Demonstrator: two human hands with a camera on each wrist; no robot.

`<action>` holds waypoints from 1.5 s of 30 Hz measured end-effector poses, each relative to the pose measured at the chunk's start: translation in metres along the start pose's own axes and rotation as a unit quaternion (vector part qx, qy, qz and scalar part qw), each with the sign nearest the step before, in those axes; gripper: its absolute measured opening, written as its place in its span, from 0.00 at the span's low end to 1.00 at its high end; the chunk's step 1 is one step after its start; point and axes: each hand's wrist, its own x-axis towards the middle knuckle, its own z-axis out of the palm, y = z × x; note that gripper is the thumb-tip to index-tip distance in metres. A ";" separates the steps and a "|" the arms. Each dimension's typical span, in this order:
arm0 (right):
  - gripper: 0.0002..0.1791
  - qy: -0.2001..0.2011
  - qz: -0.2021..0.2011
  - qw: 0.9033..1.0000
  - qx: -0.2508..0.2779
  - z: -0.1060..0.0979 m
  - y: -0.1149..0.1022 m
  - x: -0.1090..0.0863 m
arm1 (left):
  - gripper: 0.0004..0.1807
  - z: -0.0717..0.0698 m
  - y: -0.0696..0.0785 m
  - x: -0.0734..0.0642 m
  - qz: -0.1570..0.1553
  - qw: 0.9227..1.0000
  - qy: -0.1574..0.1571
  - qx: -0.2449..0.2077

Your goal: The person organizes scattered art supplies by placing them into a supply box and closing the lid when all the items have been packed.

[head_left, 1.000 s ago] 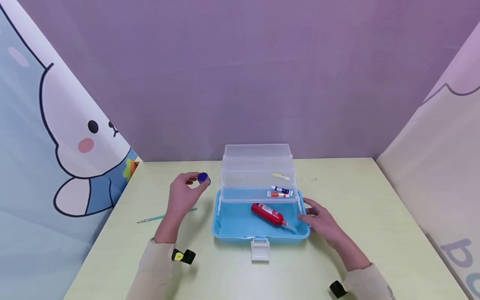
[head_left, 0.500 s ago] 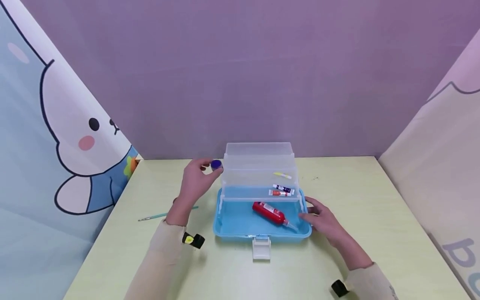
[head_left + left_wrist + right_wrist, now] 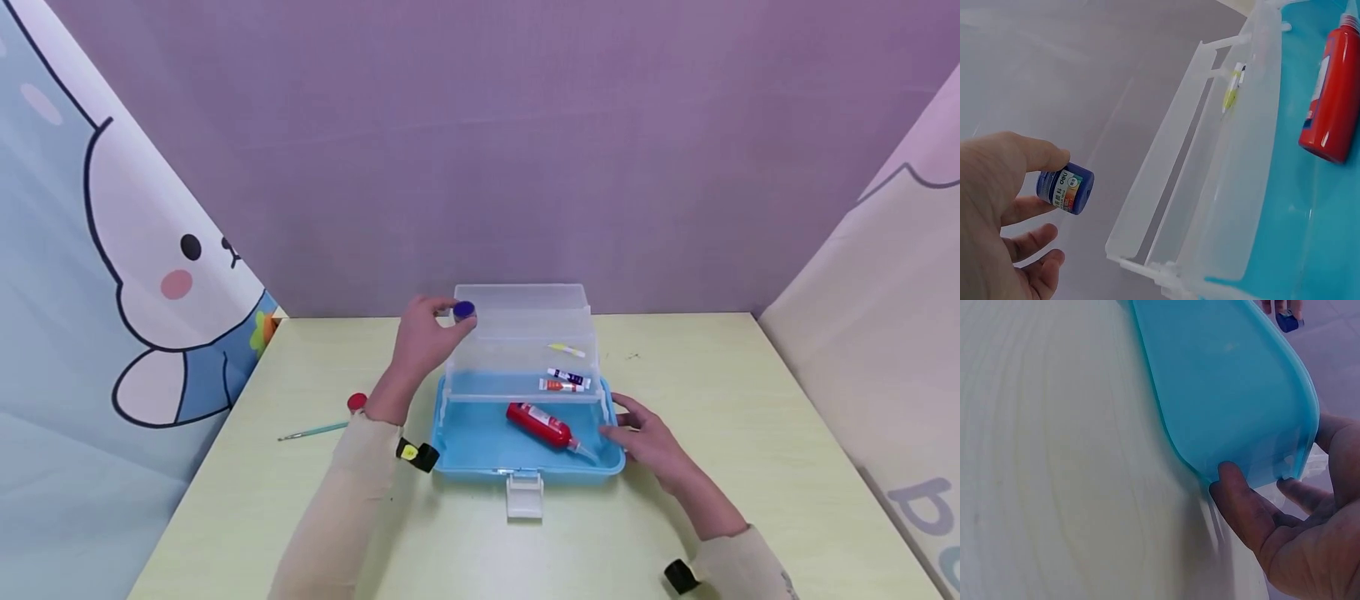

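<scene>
My left hand [image 3: 423, 337] pinches a small paint jar [image 3: 1066, 187] with a dark blue lid between thumb and fingers. It is in the air at the left of the raised clear trays [image 3: 517, 325] of a storage box. My right hand [image 3: 648, 442] grips the right end of that light blue storage box [image 3: 472, 454], thumb at the rim and fingers along the outside. Inside the box lies a red bottle [image 3: 538, 425] with a clear nozzle. A yellow-and-white tube [image 3: 566, 350], a dark blue tube [image 3: 567, 377] and an orange tube [image 3: 562, 386] rest in the trays.
A thin turquoise brush-like tool [image 3: 315, 431] lies on the table at left, near a red round lid [image 3: 357, 402] partly behind my left forearm. The box's white latch [image 3: 523, 497] hangs down in front. A purple backdrop [image 3: 517, 150] rises behind the table [image 3: 697, 375].
My left hand has carried the blue paint jar rightward and farther back, to the raised trays. The red lid has come into view behind the forearm. My right hand stays on the box.
</scene>
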 end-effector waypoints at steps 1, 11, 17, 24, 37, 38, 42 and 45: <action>0.40 -0.001 0.000 1.000 0.001 0.000 0.000 0.000 | 0.26 0.002 0.001 0.002 -0.002 1.000 -0.001 0.001; 0.39 0.000 0.002 1.000 0.001 0.001 0.000 -0.003 | 0.26 0.020 0.000 0.014 -0.001 1.000 -0.001 0.024; 0.39 0.001 -0.001 1.000 0.001 0.002 0.001 -0.003 | 0.25 0.026 0.001 0.012 0.000 1.000 -0.001 0.013; 0.39 0.002 0.001 1.000 0.003 0.001 0.003 -0.002 | 0.25 0.032 0.003 0.013 0.004 1.000 -0.007 0.014; 0.39 0.006 0.006 1.000 0.002 0.001 0.004 0.000 | 0.30 0.035 0.005 0.016 0.004 1.000 -0.010 0.024; 0.40 0.006 0.006 1.000 0.002 0.001 0.004 0.000 | 0.31 0.035 0.006 0.016 0.003 1.000 -0.011 0.023; 0.40 0.006 0.007 1.000 -0.001 0.002 0.003 -0.001 | 0.31 0.033 0.008 0.016 -0.003 1.000 -0.013 0.011; 0.40 0.006 0.006 1.000 -0.001 0.001 0.002 -0.001 | 0.29 0.032 0.007 0.016 -0.002 1.000 -0.013 -0.002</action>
